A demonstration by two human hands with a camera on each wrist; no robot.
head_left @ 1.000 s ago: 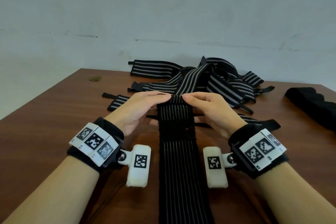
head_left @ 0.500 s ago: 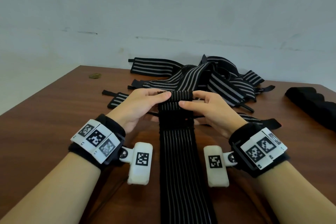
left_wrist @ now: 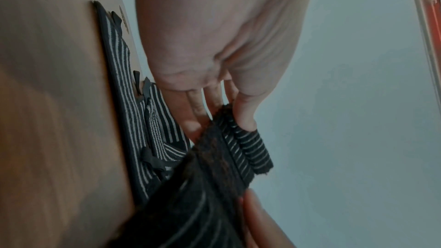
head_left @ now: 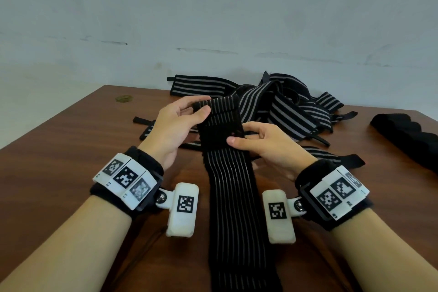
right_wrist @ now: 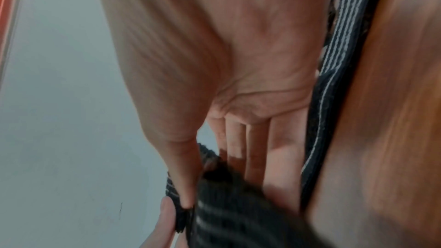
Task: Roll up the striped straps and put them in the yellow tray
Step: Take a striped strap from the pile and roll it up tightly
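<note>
Strap (head_left: 231,197) end, flat on the table (head_left: 59,161) a second ago, is now lifted clear with its first fold turned over. Left hand (head_left: 175,130) pinches the rolled end between thumb and fingers; right hand (head_left: 265,142) pinches the edge lower down. Rolling has only begun; pile (head_left: 284,106) waits behind, tray not in view.

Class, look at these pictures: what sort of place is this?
Probably a plain indoor workroom: a brown wooden table set against a bare pale wall, with a heap of striped straps waiting on it.
</note>
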